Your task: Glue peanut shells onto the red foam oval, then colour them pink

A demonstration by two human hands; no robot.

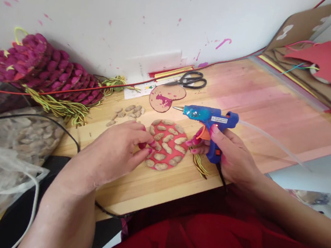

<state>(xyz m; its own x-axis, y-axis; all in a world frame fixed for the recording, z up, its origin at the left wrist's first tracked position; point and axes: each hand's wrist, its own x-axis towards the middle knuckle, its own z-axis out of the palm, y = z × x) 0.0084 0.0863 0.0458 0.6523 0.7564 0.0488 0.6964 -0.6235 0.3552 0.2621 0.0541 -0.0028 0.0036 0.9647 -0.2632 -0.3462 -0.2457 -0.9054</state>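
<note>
A red disc (171, 162) covered with several unshelled peanuts lies on the wooden table. My left hand (128, 145) reaches in from its left edge, thumb and forefinger closed around the end of one peanut (157, 146) that rests on the disc. A blue glue gun (205, 114) is in my right hand (230, 153), its metal nozzle pointing left above the disc's far right side. My fingers curl around its handle and orange trigger. A clear glue stick (271, 138) sticks out of its back.
Loose peanuts (129, 112) lie behind my left hand. Beyond the disc are a heart-shaped cardboard piece (167, 98) and black scissors (192, 80). Magenta peanut-covered pieces (55, 69) and a plastic bag of peanuts (30, 132) stand left. A red cord (110, 88) crosses behind; cut cardboard (327, 65) is right.
</note>
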